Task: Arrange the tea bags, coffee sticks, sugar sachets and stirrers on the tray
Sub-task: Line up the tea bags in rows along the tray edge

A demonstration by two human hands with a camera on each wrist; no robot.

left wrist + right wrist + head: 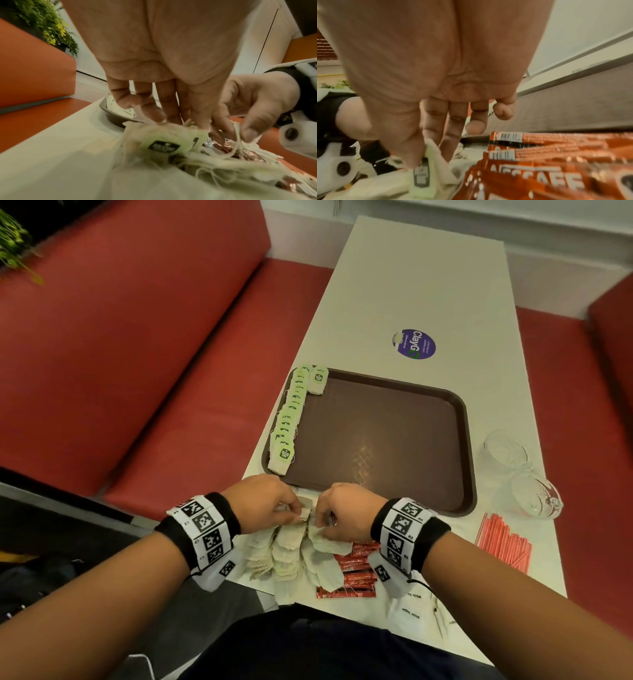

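With both hands, left hand [265, 501] and right hand [346, 513], in a closed grip on the tea bags [291, 553] (strings tangled), separate one slowly before carrying it to the tray [455, 405].

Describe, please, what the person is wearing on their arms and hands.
Both forearms are bare, with no sleeves. Each wrist carries a black wristband under a white band printed with square black-and-white tag markers: left band, right band. A white camera housing with a dark round lens sits under each wrist. The left hand and right hand are ungloved.
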